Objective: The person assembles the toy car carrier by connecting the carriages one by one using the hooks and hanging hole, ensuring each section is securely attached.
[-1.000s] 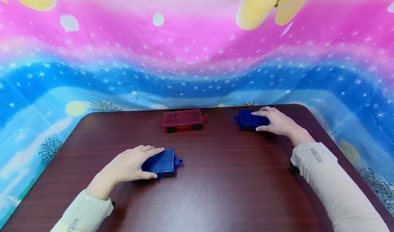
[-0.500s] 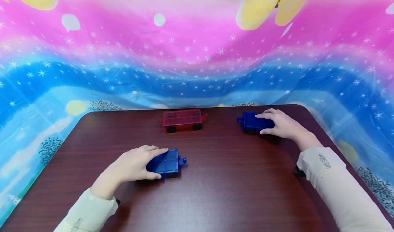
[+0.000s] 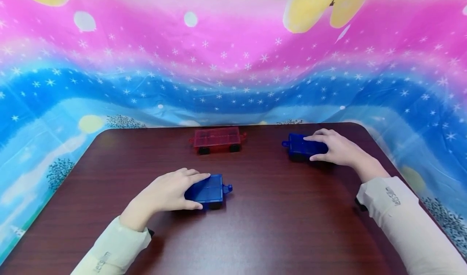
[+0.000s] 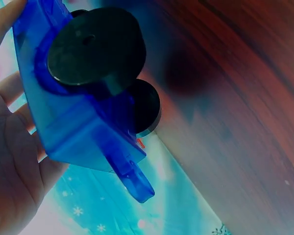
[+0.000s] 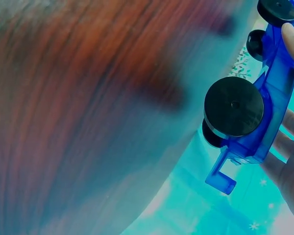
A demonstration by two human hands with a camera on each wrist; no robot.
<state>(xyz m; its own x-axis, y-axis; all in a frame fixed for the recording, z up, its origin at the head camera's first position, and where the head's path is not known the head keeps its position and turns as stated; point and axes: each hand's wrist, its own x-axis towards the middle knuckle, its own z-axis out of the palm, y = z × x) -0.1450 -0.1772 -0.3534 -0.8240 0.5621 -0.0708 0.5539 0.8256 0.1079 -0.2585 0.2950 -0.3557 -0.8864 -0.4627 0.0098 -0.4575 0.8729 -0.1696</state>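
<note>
My left hand grips a translucent blue toy wagon by its sides, thumb on the near side and fingers on the far one. A small coupling sticks out at its right end. In the left wrist view its black wheels show beside the brown tabletop. Farther back on the right, my right hand holds a second blue toy wagon, whose hook points left. The right wrist view shows that wagon's wheels and hook. Each palm covers the rear part of its wagon in the head view.
A translucent red toy wagon with black wheels stands near the table's back edge, between and behind the blue ones. The dark brown table has rounded back corners. A colourful patterned cloth hangs behind and around it.
My left hand has moved right with its blue wagon. My right hand has shifted a little right and toward me with the other blue wagon. The red wagon stays in place.
</note>
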